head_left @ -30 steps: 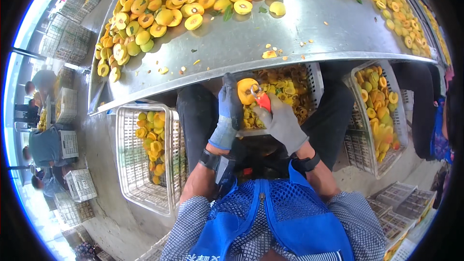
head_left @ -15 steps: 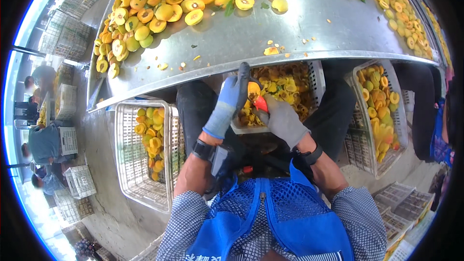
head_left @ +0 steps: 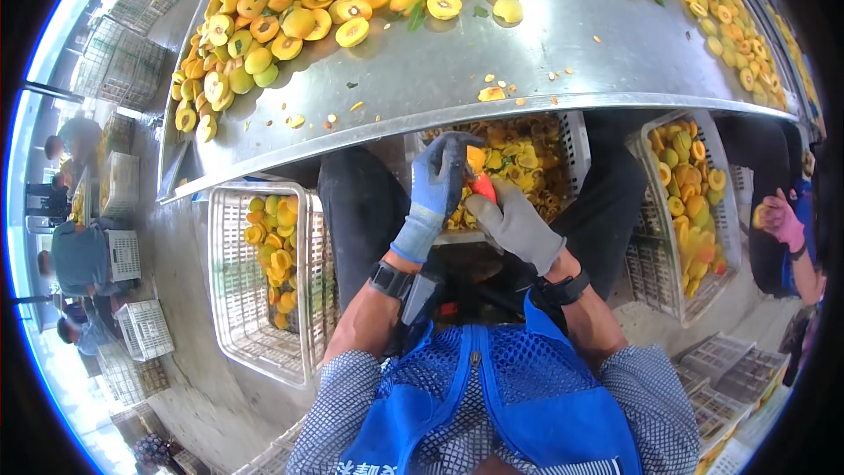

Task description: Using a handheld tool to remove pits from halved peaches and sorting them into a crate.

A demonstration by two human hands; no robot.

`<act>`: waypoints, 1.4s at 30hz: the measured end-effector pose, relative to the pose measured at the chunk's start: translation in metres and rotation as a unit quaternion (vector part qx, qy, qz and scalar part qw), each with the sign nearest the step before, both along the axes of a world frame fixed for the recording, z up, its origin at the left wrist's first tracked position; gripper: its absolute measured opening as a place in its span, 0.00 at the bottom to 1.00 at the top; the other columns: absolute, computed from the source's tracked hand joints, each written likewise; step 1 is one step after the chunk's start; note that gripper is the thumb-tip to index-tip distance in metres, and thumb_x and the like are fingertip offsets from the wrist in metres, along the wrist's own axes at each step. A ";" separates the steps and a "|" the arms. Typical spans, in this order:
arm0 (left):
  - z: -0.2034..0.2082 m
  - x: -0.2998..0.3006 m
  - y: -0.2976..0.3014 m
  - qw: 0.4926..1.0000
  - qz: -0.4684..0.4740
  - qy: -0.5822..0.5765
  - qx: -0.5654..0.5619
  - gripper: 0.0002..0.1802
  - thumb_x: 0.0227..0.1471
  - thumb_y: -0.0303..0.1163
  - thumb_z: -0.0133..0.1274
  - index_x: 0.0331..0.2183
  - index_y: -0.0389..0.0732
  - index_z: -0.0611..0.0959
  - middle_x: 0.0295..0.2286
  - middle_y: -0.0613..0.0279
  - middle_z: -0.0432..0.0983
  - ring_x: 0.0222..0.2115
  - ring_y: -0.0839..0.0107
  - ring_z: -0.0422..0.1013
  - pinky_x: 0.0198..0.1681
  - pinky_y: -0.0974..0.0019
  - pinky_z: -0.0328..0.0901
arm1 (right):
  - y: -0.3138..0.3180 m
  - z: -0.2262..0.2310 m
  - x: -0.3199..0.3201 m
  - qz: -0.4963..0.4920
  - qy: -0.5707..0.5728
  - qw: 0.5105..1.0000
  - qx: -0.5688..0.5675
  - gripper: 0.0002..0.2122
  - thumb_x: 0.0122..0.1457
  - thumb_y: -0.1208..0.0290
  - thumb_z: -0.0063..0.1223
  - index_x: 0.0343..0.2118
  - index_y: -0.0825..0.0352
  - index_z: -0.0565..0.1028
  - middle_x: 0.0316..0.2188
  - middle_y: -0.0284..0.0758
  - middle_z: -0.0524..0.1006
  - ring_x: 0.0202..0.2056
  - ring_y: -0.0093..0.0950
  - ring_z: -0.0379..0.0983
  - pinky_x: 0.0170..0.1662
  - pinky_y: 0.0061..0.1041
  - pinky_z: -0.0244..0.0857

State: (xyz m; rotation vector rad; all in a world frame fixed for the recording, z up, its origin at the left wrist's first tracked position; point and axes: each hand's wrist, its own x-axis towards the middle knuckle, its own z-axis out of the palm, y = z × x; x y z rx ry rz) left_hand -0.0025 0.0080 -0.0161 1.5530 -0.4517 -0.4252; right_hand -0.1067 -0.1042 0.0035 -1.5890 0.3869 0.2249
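Note:
My left hand point(head_left: 437, 178), in a blue glove with dark fingers, curls round an orange-yellow peach piece point(head_left: 476, 158), partly hidden by the fingers. My right hand point(head_left: 520, 227), in a grey glove, is closed on a red-handled tool point(head_left: 482, 186). The tool's tip meets the fruit and is hidden, so its kind cannot be made out. Both hands are close together between my knees, above a white crate point(head_left: 576, 148) of yellow peach scraps point(head_left: 520, 154), just below the table's near edge.
A metal table point(head_left: 422, 79) bears heaped peach halves point(head_left: 299, 22) at left and another pile point(head_left: 730, 31) at right. Plastic crates holding fruit stand beside my left point(head_left: 303, 211) and right point(head_left: 646, 237) legs. A co-worker's pink-gloved hand point(head_left: 781, 218) is at far right.
My left hand has shifted slightly down, its upright finger now bent over the peach piece. The right hand stays close by with the tool. A co-worker's pink-gloved hand has appeared at right.

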 end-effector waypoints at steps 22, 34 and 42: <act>-0.007 0.010 0.000 0.987 -0.106 0.111 -0.050 0.29 0.61 0.48 0.42 0.23 0.32 0.81 0.21 0.57 0.77 0.24 0.72 0.71 0.32 0.68 0.66 | 0.009 -0.005 -0.017 0.041 0.063 0.979 0.190 0.16 0.63 0.54 0.43 0.32 0.64 0.68 0.13 0.23 0.61 0.13 0.15 0.55 0.15 0.19 0.50; -0.012 -0.001 -0.018 0.983 0.035 0.154 -0.092 0.28 0.61 0.48 0.44 0.22 0.32 0.78 0.18 0.56 0.75 0.18 0.72 0.70 0.22 0.70 0.66 | 0.016 -0.004 -0.012 -0.013 0.088 0.959 0.269 0.17 0.64 0.53 0.41 0.26 0.62 0.65 0.13 0.24 0.61 0.12 0.16 0.55 0.14 0.19 0.49; -0.010 0.002 -0.017 0.947 -0.066 0.267 -0.164 0.32 0.60 0.55 0.40 0.22 0.35 0.75 0.20 0.54 0.72 0.19 0.65 0.70 0.24 0.66 0.67 | 0.016 -0.006 -0.018 0.010 0.077 0.937 0.340 0.16 0.64 0.54 0.42 0.28 0.62 0.67 0.12 0.21 0.58 0.11 0.14 0.51 0.14 0.17 0.45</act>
